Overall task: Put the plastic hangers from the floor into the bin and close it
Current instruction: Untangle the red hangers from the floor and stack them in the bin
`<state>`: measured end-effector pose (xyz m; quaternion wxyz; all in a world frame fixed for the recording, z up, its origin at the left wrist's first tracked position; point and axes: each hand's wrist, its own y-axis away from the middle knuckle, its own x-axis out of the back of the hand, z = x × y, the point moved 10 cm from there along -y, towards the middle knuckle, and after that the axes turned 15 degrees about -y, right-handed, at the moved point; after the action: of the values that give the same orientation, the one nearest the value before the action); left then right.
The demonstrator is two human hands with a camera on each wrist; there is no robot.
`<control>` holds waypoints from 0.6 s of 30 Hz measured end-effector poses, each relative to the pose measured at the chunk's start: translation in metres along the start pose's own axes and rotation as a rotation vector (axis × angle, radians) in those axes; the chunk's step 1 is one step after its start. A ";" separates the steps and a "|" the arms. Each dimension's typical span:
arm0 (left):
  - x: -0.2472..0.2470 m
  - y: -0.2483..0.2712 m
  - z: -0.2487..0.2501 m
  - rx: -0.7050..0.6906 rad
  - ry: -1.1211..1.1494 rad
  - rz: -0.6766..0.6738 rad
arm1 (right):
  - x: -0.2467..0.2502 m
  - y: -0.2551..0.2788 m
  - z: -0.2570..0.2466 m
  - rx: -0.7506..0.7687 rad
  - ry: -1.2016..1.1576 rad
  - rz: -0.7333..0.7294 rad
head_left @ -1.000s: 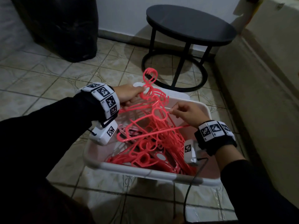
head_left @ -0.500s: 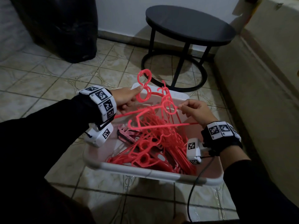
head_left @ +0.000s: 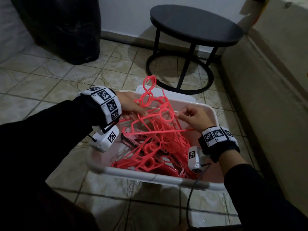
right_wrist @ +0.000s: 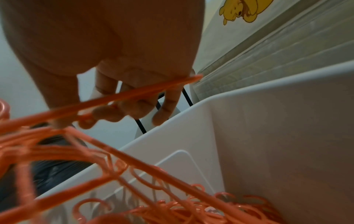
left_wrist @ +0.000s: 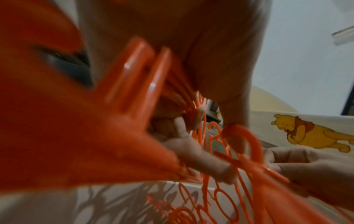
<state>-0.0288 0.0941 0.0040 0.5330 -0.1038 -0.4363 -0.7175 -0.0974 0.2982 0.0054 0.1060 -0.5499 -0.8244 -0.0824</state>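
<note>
Fingers (head_left: 180, 114) of the right hand (head_left: 195, 119) pinch a thin bar of the pink plastic hangers (head_left: 155, 130), while the left hand (head_left: 131, 105) grips their necks below the hooks. The bunch stands tilted in the open white bin (head_left: 150, 176) on the tiled floor (head_left: 50, 80).

Your hangers (head_left: 155, 140) are thin coral-pink plastic w/ looped ring hooks, all tangled. Most lie heaped inside the bin (head_left: 150, 176), piled toward its near and right side. A bunch is raised above the far-left part of the bin, hooks up, one hook poking over the far rim, arms slanting down into the heap. The bin's a white, open-topped rectangular tub w/ a rolled rim, upright on the tiled floor (head_left: 50, 77). You can't see a lid on it.
</note>
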 end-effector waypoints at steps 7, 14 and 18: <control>0.019 -0.001 -0.010 0.082 -0.016 0.110 | 0.007 -0.004 0.015 -0.096 0.064 0.062; 0.021 -0.001 -0.016 0.102 -0.004 0.075 | 0.008 -0.002 0.008 -0.078 0.062 0.081; 0.016 0.000 -0.012 0.082 -0.029 0.056 | 0.007 -0.003 0.008 -0.084 0.031 0.095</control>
<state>-0.0314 0.0743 0.0065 0.5503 -0.1044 -0.4702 -0.6821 -0.1036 0.3052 -0.0004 0.0995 -0.5912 -0.7913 -0.1203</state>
